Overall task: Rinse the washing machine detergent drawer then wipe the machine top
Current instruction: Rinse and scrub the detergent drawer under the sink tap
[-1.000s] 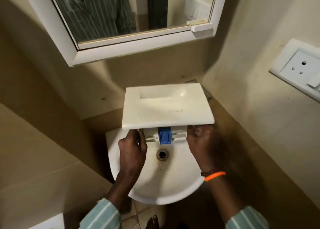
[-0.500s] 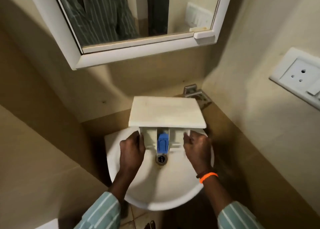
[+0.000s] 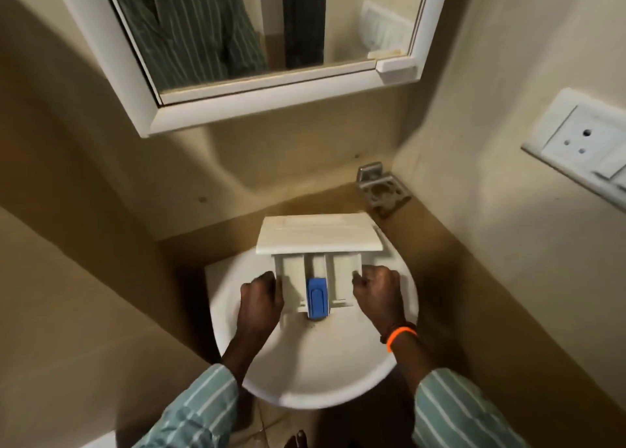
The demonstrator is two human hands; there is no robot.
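Observation:
The white detergent drawer (image 3: 318, 236) lies across the back of a white washbasin (image 3: 315, 373), its wide front panel toward the wall and its compartments facing up. A blue siphon cap (image 3: 317, 299) sits in the middle compartment. My left hand (image 3: 261, 298) grips the drawer's left side wall. My right hand (image 3: 376, 293), with an orange band on the wrist, grips the right side wall. The basin's drain is hidden under the drawer. No tap shows.
A white-framed mirror cabinet (image 3: 271, 108) hangs on the wall above the basin. A metal soap holder (image 3: 382, 190) is fixed in the corner behind the drawer. A white socket plate (image 3: 582, 149) sits on the right wall. Beige walls close in on both sides.
The drawer has tipped from front panel raised toward me down to lying flatter over the basin, so its compartments now show. Both hands kept their grip and moved lower.

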